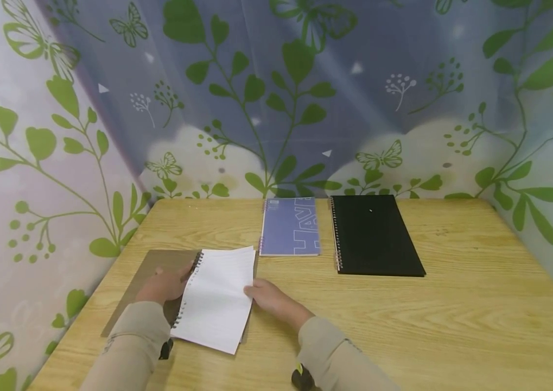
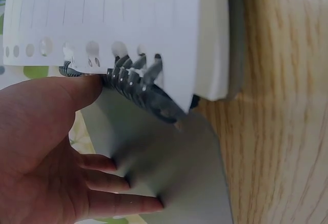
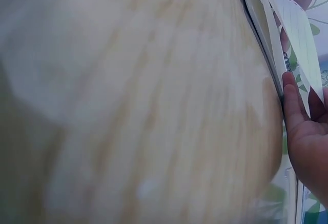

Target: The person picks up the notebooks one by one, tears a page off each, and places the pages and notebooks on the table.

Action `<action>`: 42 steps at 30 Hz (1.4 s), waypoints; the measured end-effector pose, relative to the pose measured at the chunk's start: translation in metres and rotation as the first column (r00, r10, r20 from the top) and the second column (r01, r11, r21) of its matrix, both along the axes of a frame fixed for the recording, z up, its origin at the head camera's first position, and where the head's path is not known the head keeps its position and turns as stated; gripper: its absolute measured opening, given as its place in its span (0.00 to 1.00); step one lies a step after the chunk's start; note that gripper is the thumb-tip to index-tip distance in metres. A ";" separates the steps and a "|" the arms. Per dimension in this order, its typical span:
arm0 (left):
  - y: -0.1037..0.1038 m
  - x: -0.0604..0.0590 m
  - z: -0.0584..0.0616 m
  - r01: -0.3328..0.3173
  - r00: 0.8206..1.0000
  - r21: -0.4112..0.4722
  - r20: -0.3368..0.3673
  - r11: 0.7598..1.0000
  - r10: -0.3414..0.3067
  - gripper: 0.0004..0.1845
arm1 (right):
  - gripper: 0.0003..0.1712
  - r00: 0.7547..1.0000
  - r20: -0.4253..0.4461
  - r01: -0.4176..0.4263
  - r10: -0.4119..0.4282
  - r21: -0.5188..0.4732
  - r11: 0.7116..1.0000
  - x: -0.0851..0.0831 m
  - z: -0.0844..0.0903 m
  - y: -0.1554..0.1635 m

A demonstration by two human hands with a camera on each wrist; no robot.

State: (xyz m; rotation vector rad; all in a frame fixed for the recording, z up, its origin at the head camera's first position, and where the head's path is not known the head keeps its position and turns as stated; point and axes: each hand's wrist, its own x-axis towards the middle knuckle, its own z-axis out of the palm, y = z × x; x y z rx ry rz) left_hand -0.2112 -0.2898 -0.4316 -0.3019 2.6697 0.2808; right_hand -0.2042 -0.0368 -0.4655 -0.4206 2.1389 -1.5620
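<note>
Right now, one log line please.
left hand: touches grey-brown notebook cover; right hand: holds white lined page; blue spiral notebook, black spiral notebook: closed

Soft, fairly even light is filling the head view, where the page (image 1: pixel 217 298) is showing bright white and pale diagonal streaks are crossing the patterned curtain (image 1: pixel 349 81). Wide-angle stretching is appearing toward the edges. In the left wrist view, the left hand (image 2: pixel 46 147) is casting dark, soft-edged shadows onto the cover (image 2: pixel 200 167). In the right wrist view, hazy glare is washing over the wooden table (image 3: pixel 169 131), whose grain is blurring.
</note>
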 end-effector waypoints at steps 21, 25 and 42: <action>0.011 -0.001 -0.008 0.073 0.997 -0.013 -0.036 0.997 -0.073 0.29 | 0.17 0.995 0.047 -0.083 0.088 -0.090 0.992 -0.004 -0.005 0.022; 0.015 -0.002 -0.004 0.074 0.997 -0.005 -0.037 0.997 -0.074 0.30 | 0.18 0.994 0.045 -0.094 0.098 -0.093 0.991 -0.006 -0.003 0.024; 0.012 -0.004 -0.010 0.089 0.994 -0.038 -0.059 0.995 -0.091 0.30 | 0.17 0.818 -0.575 0.287 -0.020 0.378 0.880 0.002 0.057 0.065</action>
